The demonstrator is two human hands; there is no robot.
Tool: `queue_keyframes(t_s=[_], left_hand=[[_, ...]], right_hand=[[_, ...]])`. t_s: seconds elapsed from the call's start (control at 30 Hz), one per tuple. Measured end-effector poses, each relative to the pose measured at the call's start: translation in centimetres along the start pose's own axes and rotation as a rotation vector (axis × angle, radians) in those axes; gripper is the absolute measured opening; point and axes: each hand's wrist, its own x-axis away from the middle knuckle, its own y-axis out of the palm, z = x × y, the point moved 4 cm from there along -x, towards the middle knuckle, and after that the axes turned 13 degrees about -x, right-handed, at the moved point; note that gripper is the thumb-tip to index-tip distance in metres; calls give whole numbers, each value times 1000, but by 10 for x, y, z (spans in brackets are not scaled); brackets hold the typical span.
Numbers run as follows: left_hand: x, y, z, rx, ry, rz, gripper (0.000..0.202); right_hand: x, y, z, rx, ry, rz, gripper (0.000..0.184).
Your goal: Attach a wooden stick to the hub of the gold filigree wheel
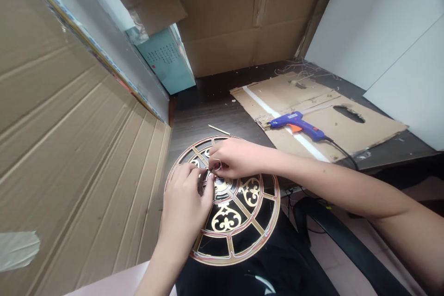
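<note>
A round black-and-gold openwork disc (237,222) with gold scroll patterns and a red-edged rim lies flat under both hands. My left hand (183,206) rests over its left side, with the fingertips pinched in at the central hub. My right hand (231,158) reaches across from the right and holds a thin pale thread (218,164) just above the hub. The two hands nearly touch and hide the upper left of the disc. A small wooden stick (219,129) lies on the dark tabletop (197,111) just beyond the rim.
A blue hot glue gun (296,126) with an orange trigger and black cord lies on a worn cardboard sheet (350,122) to the right. Large cardboard panels (69,134) stand at the left and back, white boards (378,41) at the upper right.
</note>
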Motion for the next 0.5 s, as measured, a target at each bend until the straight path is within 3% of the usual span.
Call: queue_keyframes(t_s=[0.23,0.37,0.5], left_hand=[[2,-2,-5,56,21,-10,17],[1,-2,-7,86,45,-30,19],[2,0,-8,96,65,-37,20]], right_hand=[[6,4,-4,-23,-18,-12,17],[19,10,-9,-43,-3,61,20],[36,19,-21,-54,45,149,37]])
